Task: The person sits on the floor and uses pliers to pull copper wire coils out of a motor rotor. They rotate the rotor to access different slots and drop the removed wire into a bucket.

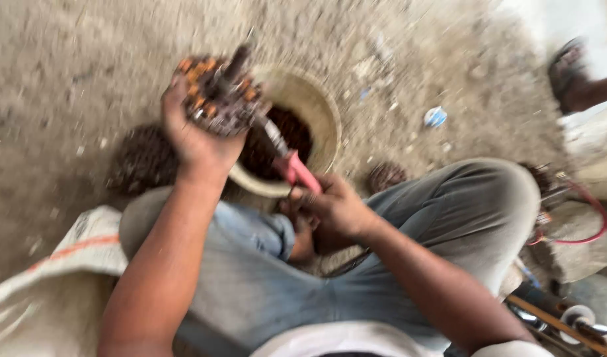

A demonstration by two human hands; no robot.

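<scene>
- A round motor rotor [217,96], dark with orange-tipped copper windings and a stub shaft at its top, is gripped in the left hand [196,135], fingers curled around its lower rim, raised over the near edge of a basin.
- Red-handled pliers [291,165] are clasped in the right hand [333,208], with the metal nose meeting the rotor's underside.
- The tan basin [320,116], holding dark scrap, sits on the dusty ground just beyond the knees; its left rim is hidden by the rotor.
- A dark pile of scrap [141,158] lies left of the basin, touching the knee's edge.
- Open bare ground [72,73] is seen left and beyond; a woven sack [59,264] is spread at lower left.
</scene>
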